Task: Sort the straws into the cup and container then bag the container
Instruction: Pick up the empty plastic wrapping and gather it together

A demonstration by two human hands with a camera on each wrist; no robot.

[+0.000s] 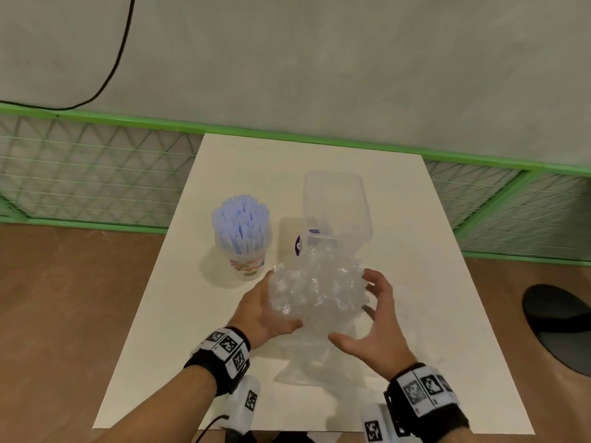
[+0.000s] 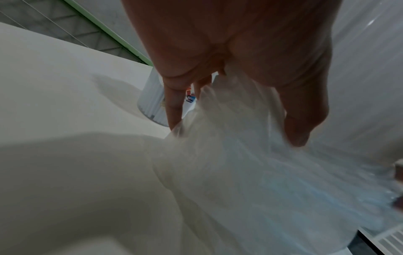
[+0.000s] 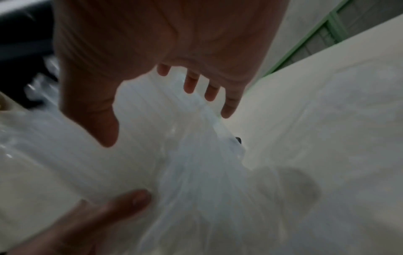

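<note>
A crumpled clear plastic bag (image 1: 316,292) is held up over the white table (image 1: 192,314), its tail trailing down to the tabletop. My left hand (image 1: 262,311) grips the bag's left side, thumb in front and fingers behind. My right hand (image 1: 377,318) is at the bag's right side with fingers spread and straight. A clear container (image 1: 335,206) with a purple label stands just behind the bag, its near side hidden by it. A printed cup (image 1: 246,263) full of blue straws (image 1: 241,219) stands to the left. In the wrist views the bag (image 2: 240,163) (image 3: 196,163) fills the middle.
A green mesh fence (image 1: 96,174) runs behind the table, with a black cable (image 1: 118,59) on the wall above. A black round object (image 1: 559,327) lies on the wooden floor at the right. The table's near edge is close to my wrists.
</note>
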